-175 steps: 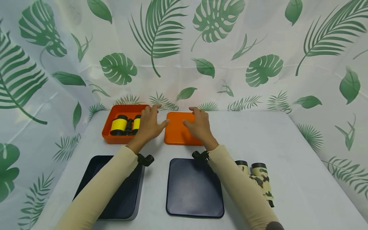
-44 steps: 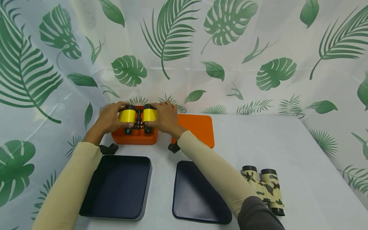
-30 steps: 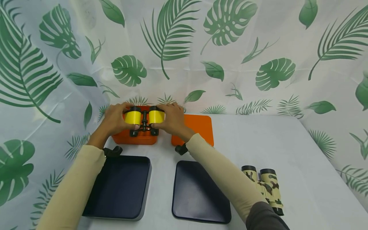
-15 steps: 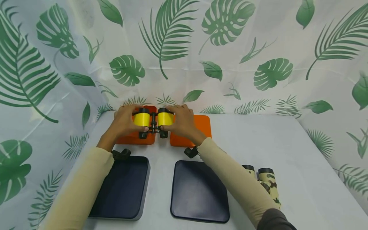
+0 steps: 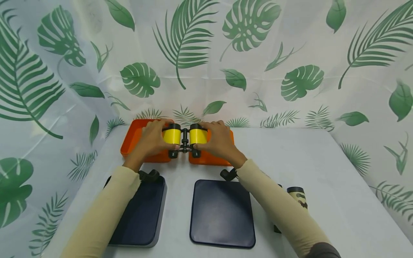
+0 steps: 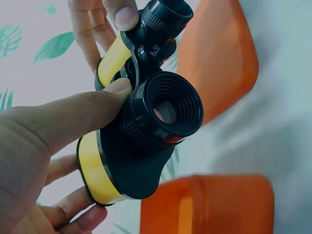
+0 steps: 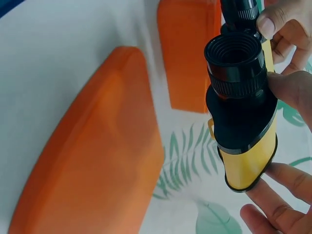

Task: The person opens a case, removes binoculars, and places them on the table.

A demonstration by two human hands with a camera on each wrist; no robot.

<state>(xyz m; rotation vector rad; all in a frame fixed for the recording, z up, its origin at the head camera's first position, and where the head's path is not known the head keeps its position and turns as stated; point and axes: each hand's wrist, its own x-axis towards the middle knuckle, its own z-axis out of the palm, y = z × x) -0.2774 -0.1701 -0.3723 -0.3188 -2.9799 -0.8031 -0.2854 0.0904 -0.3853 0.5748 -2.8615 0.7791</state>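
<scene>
A pair of yellow and black binoculars [image 5: 185,140] is held up between both hands, over the gap between the orange box [image 5: 126,143] and its flat orange lid [image 5: 211,160]. My left hand [image 5: 153,138] grips the left barrel, thumb by the eyepiece and fingers along the yellow side. On the other barrel, my right hand [image 5: 220,140] has the same kind of grip. The left wrist view shows the binoculars [image 6: 146,122] clear of the box. In the right wrist view the eyepiece faces the camera, with the lid [image 7: 97,161] beyond.
A dark blue box [image 5: 138,215] sits at the front left, partly under the left sleeve. Right of it lies a dark blue lid [image 5: 222,215]. Camouflage binoculars [image 5: 297,196] lie farther right, partly hidden by the right sleeve. A leaf-print cloth hangs behind.
Both hands took hold of the yellow binoculars in the orange box, lifted them out and carried them rightward. They now hang between the orange box and the orange lid.
</scene>
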